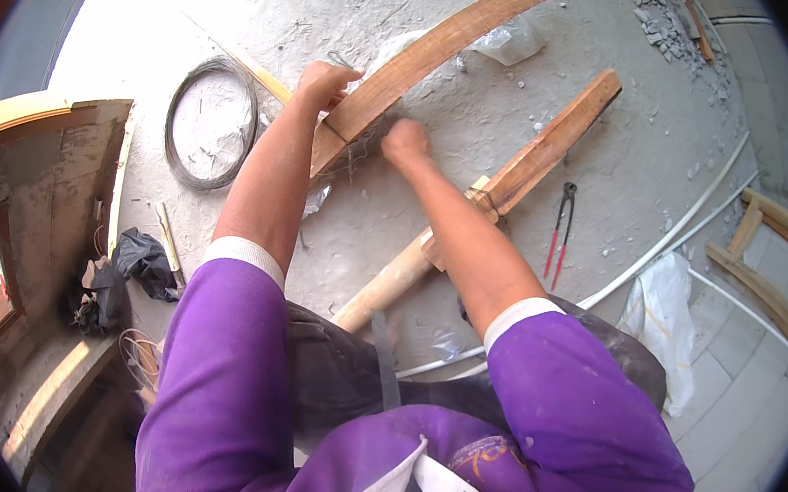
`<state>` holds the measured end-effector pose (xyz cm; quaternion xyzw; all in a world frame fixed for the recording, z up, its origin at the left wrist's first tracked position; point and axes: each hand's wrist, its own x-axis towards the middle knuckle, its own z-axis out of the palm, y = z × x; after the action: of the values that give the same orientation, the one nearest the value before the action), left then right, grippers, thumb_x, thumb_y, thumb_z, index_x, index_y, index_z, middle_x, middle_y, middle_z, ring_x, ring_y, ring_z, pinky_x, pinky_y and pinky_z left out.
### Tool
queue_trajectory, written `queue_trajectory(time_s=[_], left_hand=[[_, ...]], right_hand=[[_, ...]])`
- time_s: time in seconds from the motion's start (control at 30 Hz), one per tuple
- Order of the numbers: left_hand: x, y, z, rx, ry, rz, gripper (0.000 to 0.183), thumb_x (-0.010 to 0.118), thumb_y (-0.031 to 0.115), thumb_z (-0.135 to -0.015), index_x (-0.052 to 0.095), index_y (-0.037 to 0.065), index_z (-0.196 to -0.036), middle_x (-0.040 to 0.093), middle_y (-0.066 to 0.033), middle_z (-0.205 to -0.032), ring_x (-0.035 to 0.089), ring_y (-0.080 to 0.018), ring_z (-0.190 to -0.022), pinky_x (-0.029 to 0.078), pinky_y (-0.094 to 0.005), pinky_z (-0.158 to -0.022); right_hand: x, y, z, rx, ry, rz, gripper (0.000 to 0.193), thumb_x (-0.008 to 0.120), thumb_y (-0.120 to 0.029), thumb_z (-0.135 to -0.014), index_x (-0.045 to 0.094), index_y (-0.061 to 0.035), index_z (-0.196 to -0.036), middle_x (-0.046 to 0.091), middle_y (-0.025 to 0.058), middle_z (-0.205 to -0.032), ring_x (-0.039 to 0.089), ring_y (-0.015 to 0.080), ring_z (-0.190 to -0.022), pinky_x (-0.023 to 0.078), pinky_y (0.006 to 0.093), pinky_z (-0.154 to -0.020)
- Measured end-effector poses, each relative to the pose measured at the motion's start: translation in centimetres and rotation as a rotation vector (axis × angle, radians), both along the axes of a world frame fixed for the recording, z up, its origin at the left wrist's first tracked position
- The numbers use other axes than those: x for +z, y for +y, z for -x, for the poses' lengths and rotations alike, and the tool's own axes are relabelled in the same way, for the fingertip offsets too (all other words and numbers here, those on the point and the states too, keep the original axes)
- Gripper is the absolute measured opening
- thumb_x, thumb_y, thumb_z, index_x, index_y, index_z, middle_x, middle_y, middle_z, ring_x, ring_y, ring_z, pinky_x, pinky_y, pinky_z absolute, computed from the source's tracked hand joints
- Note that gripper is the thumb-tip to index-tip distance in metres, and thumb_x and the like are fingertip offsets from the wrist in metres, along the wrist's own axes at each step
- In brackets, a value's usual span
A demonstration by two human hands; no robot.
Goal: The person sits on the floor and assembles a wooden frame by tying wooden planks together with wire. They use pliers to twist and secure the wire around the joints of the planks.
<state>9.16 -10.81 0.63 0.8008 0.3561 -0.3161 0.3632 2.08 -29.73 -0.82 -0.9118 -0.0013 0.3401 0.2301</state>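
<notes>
Here, two hands work thin wire at a curved wooden plank.
The left hand [326,84] grips the curved wooden plank [429,57]; the right hand [406,141], fisted, pinches wire [357,154].

Purple sleeves [215,362] with white cuffs are worn. The curved plank [430,52] is seen in orange-brown, the pincers [559,237] in red and black, the floor [535,136] in pale grey.

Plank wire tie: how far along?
Looks done: one wire wrap already binds the shorter plank near its lower end. In hand: left hand steadies the curved plank while right hand works thin wire at its edge. Left: pliers lie untouched, and the wire coil remains.
</notes>
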Motion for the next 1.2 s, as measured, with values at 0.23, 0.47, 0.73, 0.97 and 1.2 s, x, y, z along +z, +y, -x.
queue_trajectory(time_s=[0.23, 0.47, 0.73, 0.97, 1.2], left_hand=[[-1.3, -2.7, -0.9, -0.028, -0.036, -0.272, 0.042, 0.082, 0.033, -0.069, 0.075, -0.002, -0.093, 0.074, -0.0153, -0.101, 0.071, -0.0255, -0.099, 0.053, -0.0345, -0.086], [-6.0, 0.3, -1.1, 0.12, -0.019, -0.348, 0.04, 0.08, 0.024, -0.065, 0.074, -0.004, -0.093, 0.073, -0.0172, -0.104, 0.07, -0.0268, -0.103, 0.052, -0.0334, -0.09], [-4.2, -0.1, -0.4, 0.102, -0.056, -0.241, 0.032, 0.077, 0.02, -0.066, 0.074, -0.003, -0.088, 0.073, -0.0176, -0.101, 0.07, -0.0268, -0.099, 0.053, -0.0332, -0.088], [-3.2, -0.9, -0.3, 0.359, -0.088, -0.144, 0.018, 0.069, 0.006, -0.07, 0.071, -0.005, -0.084, 0.071, -0.0206, -0.096, 0.072, -0.0259, -0.08, 0.058, -0.0355, -0.07], [-4.4, -0.2, 0.3, 0.979, -0.292, 0.391, 0.015, 0.064, -0.004, -0.077, 0.066, -0.008, -0.092, 0.067, -0.0156, -0.084, 0.067, -0.0288, -0.067, 0.058, -0.0374, -0.055]], right_hand=[[-1.4, -0.7, -0.4, 0.086, 0.002, 0.003, 0.024, 0.059, -0.013, -0.082, 0.075, -0.0019, -0.095, 0.069, 0.0232, -0.107, 0.067, 0.0371, -0.104, 0.053, 0.043, -0.091], [-0.1, 1.1, -0.9, 0.172, -0.034, -0.014, 0.027, 0.053, -0.012, -0.085, 0.075, -0.0026, -0.099, 0.068, 0.023, -0.112, 0.066, 0.0375, -0.106, 0.053, 0.0446, -0.092], [-0.6, 0.8, -0.6, 0.173, -0.095, -0.017, 0.025, 0.059, -0.012, -0.079, 0.075, -0.002, -0.096, 0.069, 0.024, -0.108, 0.067, 0.0394, -0.101, 0.053, 0.0447, -0.089], [-1.2, 0.4, -1.6, 0.163, 0.054, 0.001, 0.026, 0.056, -0.01, -0.087, 0.073, -0.0022, -0.104, 0.066, 0.0225, -0.118, 0.063, 0.0381, -0.112, 0.053, 0.0439, -0.093], [-0.5, 0.6, -1.1, 0.07, 0.031, -0.042, 0.025, 0.058, -0.012, -0.085, 0.073, -0.0018, -0.103, 0.067, 0.0236, -0.114, 0.064, 0.0397, -0.109, 0.052, 0.0445, -0.092]])
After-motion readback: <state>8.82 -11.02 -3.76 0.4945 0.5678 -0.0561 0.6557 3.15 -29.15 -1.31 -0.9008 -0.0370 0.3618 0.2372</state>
